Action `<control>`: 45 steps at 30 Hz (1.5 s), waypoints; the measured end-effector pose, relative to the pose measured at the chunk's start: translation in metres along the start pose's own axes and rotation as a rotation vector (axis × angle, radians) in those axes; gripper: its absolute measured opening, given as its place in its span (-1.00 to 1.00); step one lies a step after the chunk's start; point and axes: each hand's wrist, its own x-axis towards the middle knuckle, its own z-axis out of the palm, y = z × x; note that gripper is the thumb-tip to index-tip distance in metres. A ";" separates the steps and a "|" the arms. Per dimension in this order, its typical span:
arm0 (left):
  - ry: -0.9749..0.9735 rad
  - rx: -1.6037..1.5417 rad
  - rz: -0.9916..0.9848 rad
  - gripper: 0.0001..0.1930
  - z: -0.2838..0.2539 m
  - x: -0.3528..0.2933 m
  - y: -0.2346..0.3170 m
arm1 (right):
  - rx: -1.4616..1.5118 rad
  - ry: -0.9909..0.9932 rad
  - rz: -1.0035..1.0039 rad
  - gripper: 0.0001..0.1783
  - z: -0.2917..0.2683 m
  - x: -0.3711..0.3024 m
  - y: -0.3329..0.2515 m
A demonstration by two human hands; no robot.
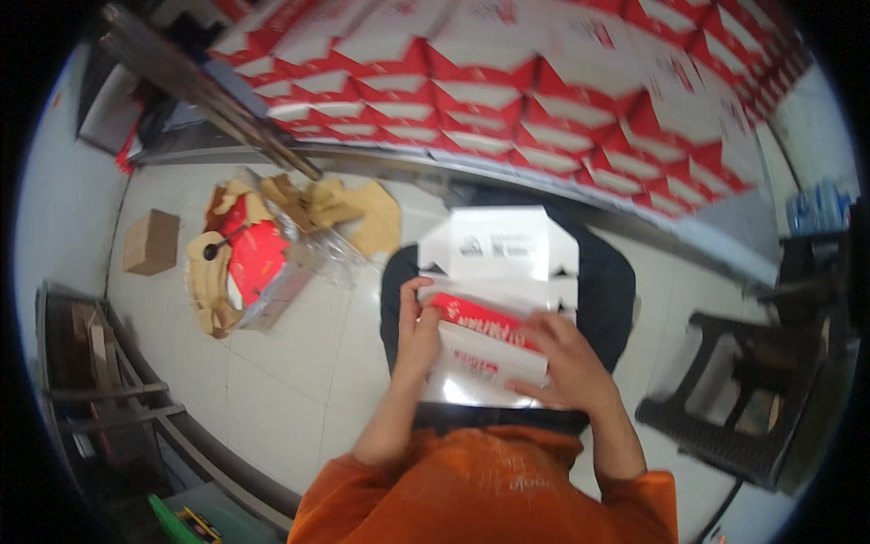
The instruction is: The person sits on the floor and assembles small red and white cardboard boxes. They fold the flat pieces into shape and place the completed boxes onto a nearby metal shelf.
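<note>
Steadying the red-and-white box (494, 363) over the white cardboard sheet (498, 245) on our lap (605, 290), we clamp left hand (417, 344) and right hand (573, 364) fingers on opposite ends; light, even pressure should protect its edges.

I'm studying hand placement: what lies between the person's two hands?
A red-and-white carton lies between the left hand and the right hand, as the head view shows.

Dark stool (716, 442) and brown box (152, 243)

Both hands (419, 332) (569, 363) on red-and-white carton (489, 357), stacked boxes (480, 104) ahead
</note>
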 end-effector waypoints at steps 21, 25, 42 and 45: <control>0.239 0.167 0.491 -0.07 -0.182 0.321 0.279 | -0.301 0.678 0.011 -0.31 -0.090 0.384 -0.087; 0.170 0.177 0.532 -0.08 -0.222 0.355 0.270 | -0.405 0.654 0.011 -0.46 -0.092 0.405 -0.093; 0.295 0.359 0.393 -0.79 -0.182 0.371 0.080 | 0.009 0.734 0.444 -0.90 -0.039 0.041 0.017; 0.401 0.584 0.673 -0.72 -0.177 0.337 0.072 | 0.126 0.820 0.585 -0.84 -0.010 -0.025 0.043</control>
